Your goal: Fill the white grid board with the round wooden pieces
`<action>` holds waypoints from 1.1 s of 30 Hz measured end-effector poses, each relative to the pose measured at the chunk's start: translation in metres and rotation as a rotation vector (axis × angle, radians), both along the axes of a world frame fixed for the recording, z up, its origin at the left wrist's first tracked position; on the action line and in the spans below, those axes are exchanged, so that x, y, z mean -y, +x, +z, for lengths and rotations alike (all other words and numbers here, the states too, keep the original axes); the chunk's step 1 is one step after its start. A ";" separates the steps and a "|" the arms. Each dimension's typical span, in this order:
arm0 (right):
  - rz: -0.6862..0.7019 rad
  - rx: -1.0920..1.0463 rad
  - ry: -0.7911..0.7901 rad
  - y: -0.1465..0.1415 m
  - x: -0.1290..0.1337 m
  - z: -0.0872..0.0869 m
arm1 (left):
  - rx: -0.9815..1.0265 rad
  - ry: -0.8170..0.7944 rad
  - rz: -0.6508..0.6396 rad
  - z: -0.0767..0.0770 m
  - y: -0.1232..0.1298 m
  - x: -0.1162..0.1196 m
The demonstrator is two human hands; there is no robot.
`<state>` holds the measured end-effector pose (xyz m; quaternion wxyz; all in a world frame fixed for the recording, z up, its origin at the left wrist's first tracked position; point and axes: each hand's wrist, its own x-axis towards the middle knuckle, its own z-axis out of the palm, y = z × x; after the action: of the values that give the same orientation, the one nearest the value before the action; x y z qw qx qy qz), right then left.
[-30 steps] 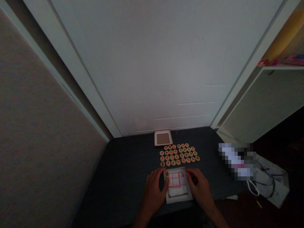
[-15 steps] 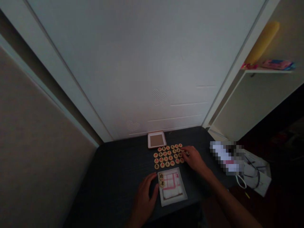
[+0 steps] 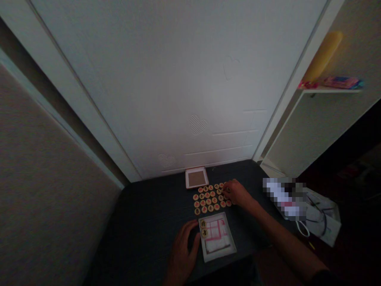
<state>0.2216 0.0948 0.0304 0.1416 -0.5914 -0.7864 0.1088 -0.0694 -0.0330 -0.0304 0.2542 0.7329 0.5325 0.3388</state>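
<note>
In the head view, the tray (image 3: 220,258) sits at the lower centre of the frame, on the dark counter (image 3: 145,222). A sheet with pink lines (image 3: 216,232) lies in it, and two discs (image 3: 204,233) are at its upper left corner, one below the other. The left hand (image 3: 182,247) is at the tray's left side, thumb and fingers parted with nothing between them. Above the tray, more discs (image 3: 207,201) lie face up in rows, with red or black marks. The right hand (image 3: 237,193) reaches over their right end, its fingers drawn narrow; whether they grip a disc cannot be told. The lid (image 3: 197,178) lies behind the rows, near the white panel (image 3: 178,79). At right are a pixelated patch and a white box (image 3: 323,228) with cables.
</note>
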 end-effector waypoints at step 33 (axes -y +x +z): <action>-0.079 0.054 0.019 -0.004 -0.008 -0.004 | 0.067 0.006 0.040 0.000 -0.001 -0.002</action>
<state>0.2173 0.1030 0.0262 0.1301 -0.6234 -0.7669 0.0797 -0.0705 -0.0314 -0.0300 0.2628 0.7110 0.5374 0.3698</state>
